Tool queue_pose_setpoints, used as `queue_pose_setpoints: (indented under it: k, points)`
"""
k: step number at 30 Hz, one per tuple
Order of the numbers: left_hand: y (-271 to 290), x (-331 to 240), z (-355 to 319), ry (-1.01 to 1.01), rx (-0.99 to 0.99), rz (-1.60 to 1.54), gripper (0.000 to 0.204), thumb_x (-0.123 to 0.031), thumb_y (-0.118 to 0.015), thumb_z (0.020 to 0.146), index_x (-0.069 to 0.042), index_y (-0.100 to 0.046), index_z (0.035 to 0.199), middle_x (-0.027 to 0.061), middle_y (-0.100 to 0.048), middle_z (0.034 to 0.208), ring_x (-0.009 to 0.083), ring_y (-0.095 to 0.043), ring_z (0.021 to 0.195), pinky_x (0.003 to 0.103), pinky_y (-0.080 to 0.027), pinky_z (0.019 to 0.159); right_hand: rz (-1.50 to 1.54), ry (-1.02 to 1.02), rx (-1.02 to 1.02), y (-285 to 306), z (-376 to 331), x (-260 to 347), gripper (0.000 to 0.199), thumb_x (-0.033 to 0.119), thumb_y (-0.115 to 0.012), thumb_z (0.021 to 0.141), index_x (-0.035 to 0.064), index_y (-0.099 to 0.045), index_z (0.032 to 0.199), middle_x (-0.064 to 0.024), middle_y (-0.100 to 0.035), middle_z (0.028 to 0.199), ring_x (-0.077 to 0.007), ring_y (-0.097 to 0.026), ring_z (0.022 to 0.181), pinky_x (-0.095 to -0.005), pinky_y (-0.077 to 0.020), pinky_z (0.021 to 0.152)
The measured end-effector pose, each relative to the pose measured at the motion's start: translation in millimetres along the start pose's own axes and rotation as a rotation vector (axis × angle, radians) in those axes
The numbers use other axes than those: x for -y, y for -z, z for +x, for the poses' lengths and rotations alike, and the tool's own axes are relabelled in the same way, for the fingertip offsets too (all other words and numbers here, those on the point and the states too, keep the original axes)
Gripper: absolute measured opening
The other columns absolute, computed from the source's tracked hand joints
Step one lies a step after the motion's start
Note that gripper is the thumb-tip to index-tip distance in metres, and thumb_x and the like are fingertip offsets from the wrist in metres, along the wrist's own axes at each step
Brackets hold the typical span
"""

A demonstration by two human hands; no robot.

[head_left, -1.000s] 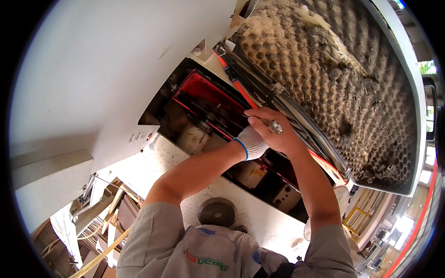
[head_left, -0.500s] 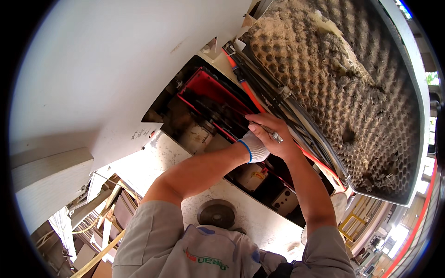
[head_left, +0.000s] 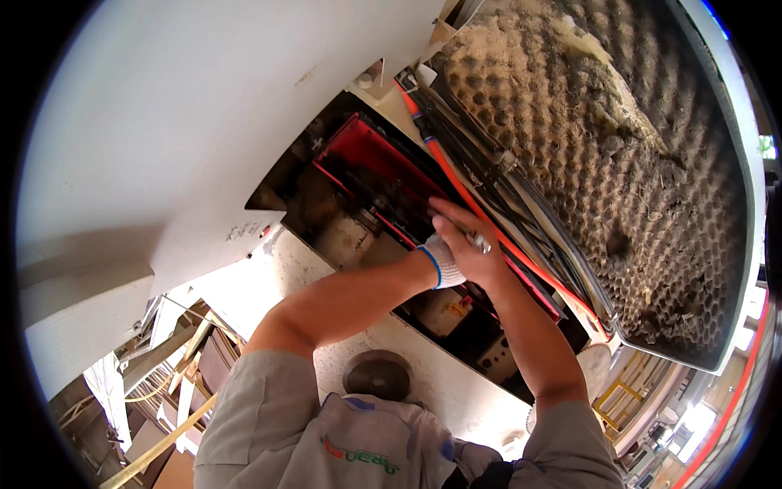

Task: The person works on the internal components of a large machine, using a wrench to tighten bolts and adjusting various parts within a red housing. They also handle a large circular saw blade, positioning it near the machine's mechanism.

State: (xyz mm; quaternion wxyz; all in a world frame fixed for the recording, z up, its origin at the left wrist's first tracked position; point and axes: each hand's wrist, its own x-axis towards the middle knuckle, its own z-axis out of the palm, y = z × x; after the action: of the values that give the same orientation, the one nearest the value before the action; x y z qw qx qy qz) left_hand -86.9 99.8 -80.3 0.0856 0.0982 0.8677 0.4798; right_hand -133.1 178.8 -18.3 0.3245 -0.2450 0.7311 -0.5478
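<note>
From the head view, both arms reach up from the lower edge into an opened white machine [head_left: 204, 122]. The left hand [head_left: 444, 259] wears a white glove with a blue cuff; most of it sits behind the other hand, so I cannot tell how its fingers are set or whether they grip anything. The right hand [head_left: 466, 240] is bare and lies over the gloved one, fingers drawn together, with a small silvery metal piece [head_left: 482, 242] showing at its fingertips; it looks pinched there, though how firmly is hard to see.

The metal piece sits at the edge of the open compartment [head_left: 358, 220], just beside a red part [head_left: 366, 159] inside it and close to the orange cable [head_left: 497, 236] that runs diagonally past the hands. A bundle of black cables [head_left: 521, 191] runs alongside the orange one. To the right, the swung-open lid is lined with dusty egg-crate foam [head_left: 603, 163]. Below the arms a round dark disc [head_left: 377, 375] is set in the white panel, and grey sleeves [head_left: 269, 407] cover the shoulders.
</note>
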Motion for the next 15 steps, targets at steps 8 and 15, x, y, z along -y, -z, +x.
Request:
queue_pose_setpoints:
  k: [8, 15]
  points:
    - [-4, 1, 5, 0.039, -0.012, -0.257, 0.023, -0.013, -0.067, 0.090, -0.006, -0.068, 0.111, 0.0111, -0.070, 0.107, 0.0258, -0.068, 0.096, 0.042, -0.055, 0.079, 0.341, 0.246, -0.198, -7, -6, 25, 0.026, 0.020, -0.070, 0.096, -0.0041, -0.071, 0.106, -0.0168, -0.073, 0.100, -0.0244, -0.070, 0.095, -0.0398, -0.0527, 0.096]
    - [7, 5, -2, 0.048, -0.051, -0.924, 0.024, -0.013, -0.067, 0.092, -0.006, -0.068, 0.114, 0.0113, -0.070, 0.111, 0.0250, -0.068, 0.099, 0.042, -0.055, 0.081, 0.165, 0.600, 0.103, -24, 35, 63, 0.041, 0.027, -0.055, 0.103, -0.0029, -0.061, 0.076, -0.0086, -0.059, 0.070, -0.0137, -0.053, 0.060, -0.0317, -0.0460, 0.061]
